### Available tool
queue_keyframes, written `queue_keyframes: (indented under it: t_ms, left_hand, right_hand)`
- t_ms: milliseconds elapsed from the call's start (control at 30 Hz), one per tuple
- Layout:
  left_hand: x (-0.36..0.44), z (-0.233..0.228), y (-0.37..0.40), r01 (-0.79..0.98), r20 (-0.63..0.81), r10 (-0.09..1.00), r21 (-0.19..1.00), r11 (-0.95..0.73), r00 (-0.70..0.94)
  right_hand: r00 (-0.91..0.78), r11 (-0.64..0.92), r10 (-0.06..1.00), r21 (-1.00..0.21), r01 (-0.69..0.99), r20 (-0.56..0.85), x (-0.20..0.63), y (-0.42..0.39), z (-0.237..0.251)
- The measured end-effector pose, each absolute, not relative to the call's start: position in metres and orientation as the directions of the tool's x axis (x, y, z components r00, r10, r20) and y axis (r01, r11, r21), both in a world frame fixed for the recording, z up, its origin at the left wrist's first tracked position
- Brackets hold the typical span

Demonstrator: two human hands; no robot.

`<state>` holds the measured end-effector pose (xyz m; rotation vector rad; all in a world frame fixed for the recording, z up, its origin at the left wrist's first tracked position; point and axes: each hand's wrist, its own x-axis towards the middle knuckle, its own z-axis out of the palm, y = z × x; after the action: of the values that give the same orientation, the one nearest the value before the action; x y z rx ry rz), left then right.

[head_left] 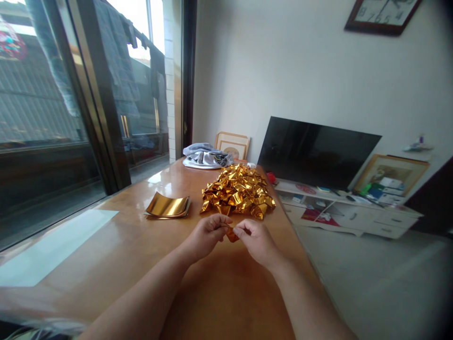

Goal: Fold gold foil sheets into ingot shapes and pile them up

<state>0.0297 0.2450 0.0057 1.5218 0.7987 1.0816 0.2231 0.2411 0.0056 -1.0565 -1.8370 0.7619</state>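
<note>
Both hands meet over the wooden table (141, 255), pinching one small folded piece of gold foil paper (231, 234) between them. My left hand (207, 233) grips its left side and my right hand (256, 238) grips its right side; most of the piece is hidden by the fingers. Just beyond the hands lies a heap of folded gold foil pieces (238, 190). To the left of the heap sits a small stack of flat gold foil sheets (168, 206), curled up at the edges.
A grey and white cloth bundle (205, 157) and a picture frame (232, 144) are at the table's far end. Glass sliding doors (71, 118) run along the left. A dark TV (316, 151) stands on a low white cabinet (354, 212) to the right.
</note>
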Motion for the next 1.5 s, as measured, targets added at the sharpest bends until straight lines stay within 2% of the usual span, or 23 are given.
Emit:
queue_keyframes:
  t_ms: [200, 367, 600, 967, 1267, 1500]
  left_hand:
    - [0.021, 0.015, 0.245, -0.175, 0.170, 0.941, 0.977, -0.122, 0.292]
    - [0.008, 0.016, 0.250, -0.176, 0.078, 0.922, 0.984, -0.011, 0.380]
    - [-0.002, 0.013, 0.253, -0.216, 0.040, 0.874, 0.974, 0.075, 0.485]
    - [-0.005, 0.010, 0.258, -0.242, 0.004, 0.887, 0.962, 0.122, 0.462]
    - [0.002, 0.013, 0.256, -0.168, -0.066, 0.912, 0.975, 0.145, 0.406]
    - [0.002, 0.008, 0.258, -0.155, -0.017, 0.923, 0.984, 0.082, 0.384]
  right_hand:
    - [-0.290, 0.424, 0.897, -0.839, 0.342, 0.335, 0.238, 0.242, 0.019]
    - [-0.340, 0.343, 0.912, -0.884, 0.318, 0.231, 0.247, 0.241, 0.030]
    - [-0.325, 0.189, 0.940, -0.951, 0.246, 0.103, 0.252, 0.243, 0.027]
    - [-0.365, 0.155, 0.928, -0.966, 0.204, 0.072, 0.253, 0.246, 0.024]
    - [-0.312, 0.159, 0.946, -0.965, 0.210, 0.088, 0.252, 0.251, 0.018]
    - [-0.295, 0.167, 0.949, -0.968, 0.188, 0.106, 0.252, 0.254, 0.016]
